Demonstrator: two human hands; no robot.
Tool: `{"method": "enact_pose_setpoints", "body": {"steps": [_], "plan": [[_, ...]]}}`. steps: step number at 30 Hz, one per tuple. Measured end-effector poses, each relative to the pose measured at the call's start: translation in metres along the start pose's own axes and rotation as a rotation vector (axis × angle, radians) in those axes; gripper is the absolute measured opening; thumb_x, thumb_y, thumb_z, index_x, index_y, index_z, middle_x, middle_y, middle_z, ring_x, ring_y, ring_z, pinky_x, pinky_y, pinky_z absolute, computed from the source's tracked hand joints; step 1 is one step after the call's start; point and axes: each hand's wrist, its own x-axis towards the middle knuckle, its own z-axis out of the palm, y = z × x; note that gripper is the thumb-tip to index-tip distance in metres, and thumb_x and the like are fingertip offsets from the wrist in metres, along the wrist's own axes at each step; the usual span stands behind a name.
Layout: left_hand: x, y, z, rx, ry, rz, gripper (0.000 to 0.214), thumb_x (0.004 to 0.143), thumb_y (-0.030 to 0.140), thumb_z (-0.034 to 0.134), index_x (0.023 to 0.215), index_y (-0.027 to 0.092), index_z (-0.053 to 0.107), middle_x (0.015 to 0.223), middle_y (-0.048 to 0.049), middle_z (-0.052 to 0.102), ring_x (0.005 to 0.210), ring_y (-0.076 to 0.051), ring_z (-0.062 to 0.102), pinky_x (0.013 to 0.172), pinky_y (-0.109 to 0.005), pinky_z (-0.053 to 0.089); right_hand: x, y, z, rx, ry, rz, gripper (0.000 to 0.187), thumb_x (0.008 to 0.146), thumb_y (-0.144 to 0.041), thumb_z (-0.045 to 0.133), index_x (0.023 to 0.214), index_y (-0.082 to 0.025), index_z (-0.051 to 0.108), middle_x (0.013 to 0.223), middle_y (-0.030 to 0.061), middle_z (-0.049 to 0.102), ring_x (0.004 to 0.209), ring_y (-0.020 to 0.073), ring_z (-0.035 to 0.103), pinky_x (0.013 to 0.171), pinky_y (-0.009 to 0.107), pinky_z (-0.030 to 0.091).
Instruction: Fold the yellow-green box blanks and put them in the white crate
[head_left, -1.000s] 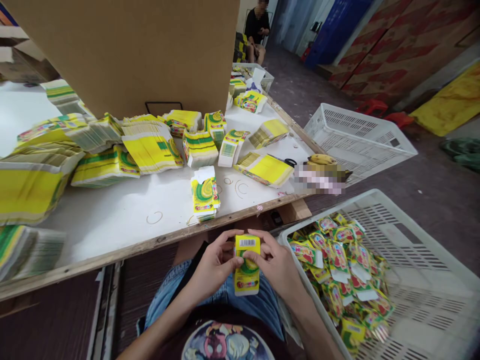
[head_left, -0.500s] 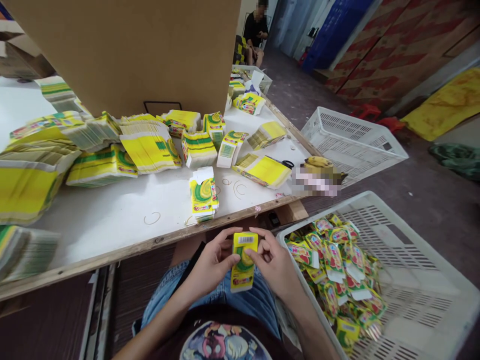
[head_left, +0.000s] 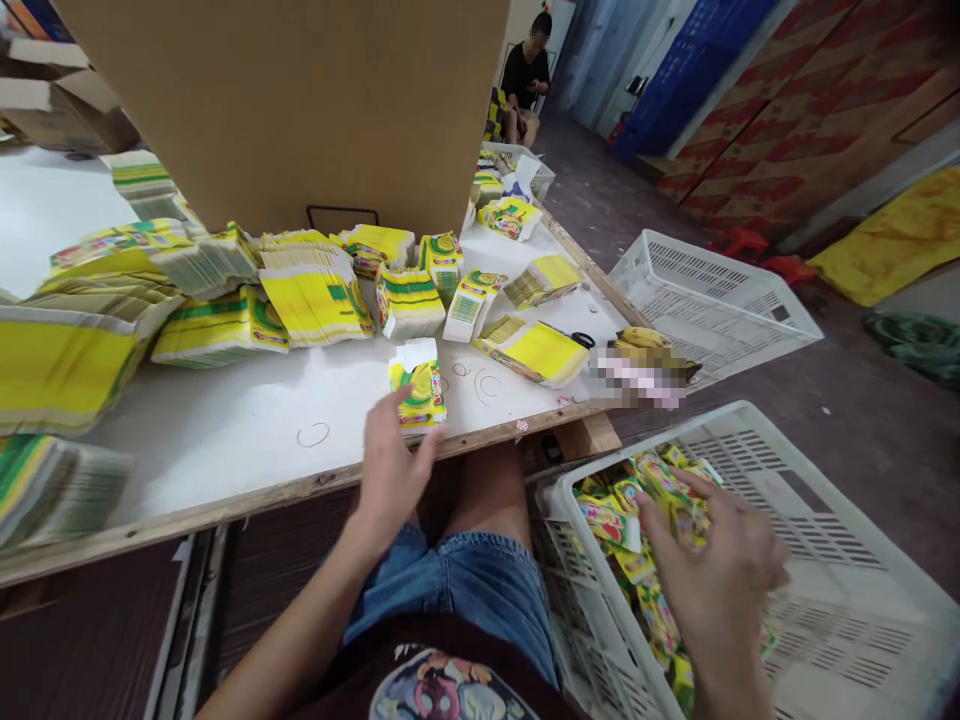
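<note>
From my station I watch the left hand [head_left: 388, 470] at the centre of the frame, reaching over the near edge of the tabletop [head_left: 247, 425]. Its fingers are parted, thumb held away from the forefinger, with nothing gripped. Directly beyond them lies the small stack of flat yellow cartons [head_left: 427, 388], just above the frame's centre line of fingertips; the forefinger overlaps its left side in my view, and I cannot tell whether it touches. The thumb's tip sits by the stack's lower right corner.

At lower right I have the right hand [head_left: 724, 575] over the white crate [head_left: 862, 535], palm down, fingers spread. Filled yellow packs [head_left: 609, 522] show below it and between thumb and forefinger; I cannot tell whether it touches any.

Behind the stack, I see more carton bundles [head_left: 315, 300] running toward the left of the frame, before a tall cardboard box [head_left: 300, 110]. Bananas [head_left: 643, 337] lie on the tabletop's right corner.
</note>
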Motion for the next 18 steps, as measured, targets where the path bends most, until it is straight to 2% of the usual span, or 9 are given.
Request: {"method": "enact_pose_setpoints", "body": {"steps": [2,4,6,9,11,12,14,16,18], "plan": [[0.017,-0.016,-0.008,0.214,-0.013,-0.091,0.041,0.085,0.039,0.065,0.117,0.015,0.056,0.113,-0.0155,0.064,0.110,-0.033,0.058,0.095,-0.048,0.046,0.003,0.011,0.000,-0.046,-0.009,-0.004,0.053,0.085,-0.061,0.057,0.111,-0.017,0.071,0.114,0.0202,0.064,0.109,0.0411,0.055,0.095,0.059,0.037],[0.025,-0.028,-0.014,0.263,-0.073,-0.139,0.026,0.086,0.041,0.062,0.099,0.018,0.060,0.092,-0.0095,0.066,0.092,-0.030,0.063,0.082,-0.042,0.049,-0.001,0.009,0.007,0.050,-0.115,-0.013,0.053,0.085,-0.064,0.055,0.107,-0.018,0.071,0.108,0.0174,0.067,0.098,0.0360,0.059,0.090,0.054,0.042],[0.025,-0.035,-0.016,0.253,-0.106,-0.161,0.022,0.088,0.042,0.059,0.088,0.020,0.058,0.079,-0.0045,0.065,0.078,-0.026,0.064,0.070,-0.035,0.048,-0.009,-0.004,0.018,0.196,-0.247,0.003,0.048,0.086,-0.060,0.057,0.106,-0.018,0.070,0.103,0.0140,0.069,0.087,0.0299,0.061,0.085,0.048,0.046],[0.020,-0.039,-0.017,0.249,-0.136,-0.172,0.027,0.088,0.048,0.059,0.091,0.021,0.056,0.073,-0.0012,0.065,0.065,-0.023,0.064,0.059,-0.031,0.045,-0.019,-0.034,0.034,0.380,-0.396,0.050,0.039,0.087,-0.050,0.060,0.110,-0.019,0.067,0.105,0.0116,0.069,0.084,0.0253,0.060,0.084,0.044,0.047],[0.018,-0.040,-0.017,0.249,-0.153,-0.159,0.029,0.088,0.049,0.059,0.094,0.020,0.057,0.073,-0.0020,0.067,0.064,-0.023,0.065,0.059,-0.032,0.046,-0.024,-0.053,0.045,0.468,-0.462,0.061,0.036,0.088,-0.046,0.061,0.111,-0.019,0.067,0.103,0.0102,0.069,0.083,0.0235,0.060,0.085,0.042,0.047],[0.017,-0.040,-0.016,0.251,-0.147,-0.147,0.030,0.088,0.047,0.059,0.097,0.019,0.058,0.078,-0.0046,0.069,0.070,-0.025,0.067,0.063,-0.034,0.049,-0.025,-0.061,0.051,0.507,-0.496,0.064,0.034,0.089,-0.044,0.061,0.111,-0.019,0.067,0.101,0.0094,0.070,0.082,0.0227,0.060,0.085,0.041,0.048],[0.016,-0.042,-0.014,0.255,-0.111,-0.104,0.033,0.089,0.042,0.059,0.112,0.018,0.058,0.108,-0.0136,0.070,0.099,-0.030,0.067,0.083,-0.043,0.053,-0.026,-0.075,0.065,0.578,-0.556,0.060,0.029,0.090,-0.039,0.060,0.109,-0.020,0.068,0.098,0.0085,0.071,0.082,0.0216,0.061,0.084,0.039,0.049],[0.015,-0.043,-0.011,0.260,-0.103,0.003,0.041,0.091,0.037,0.058,0.128,0.018,0.054,0.144,-0.0183,0.053,0.136,-0.033,0.047,0.108,-0.051,0.041,-0.024,-0.089,0.082,0.629,-0.572,0.037,0.026,0.090,-0.037,0.060,0.106,-0.019,0.070,0.098,0.0090,0.071,0.082,0.0214,0.061,0.082,0.037,0.050],[0.013,-0.044,-0.008,0.265,-0.185,0.131,0.046,0.093,0.032,0.056,0.137,0.021,0.050,0.159,-0.0152,0.038,0.151,-0.032,0.024,0.120,-0.057,0.022,-0.022,-0.104,0.101,0.665,-0.563,0.022,0.030,0.091,-0.037,0.059,0.109,-0.017,0.070,0.103,0.0111,0.071,0.085,0.0222,0.062,0.083,0.038,0.050]]}}
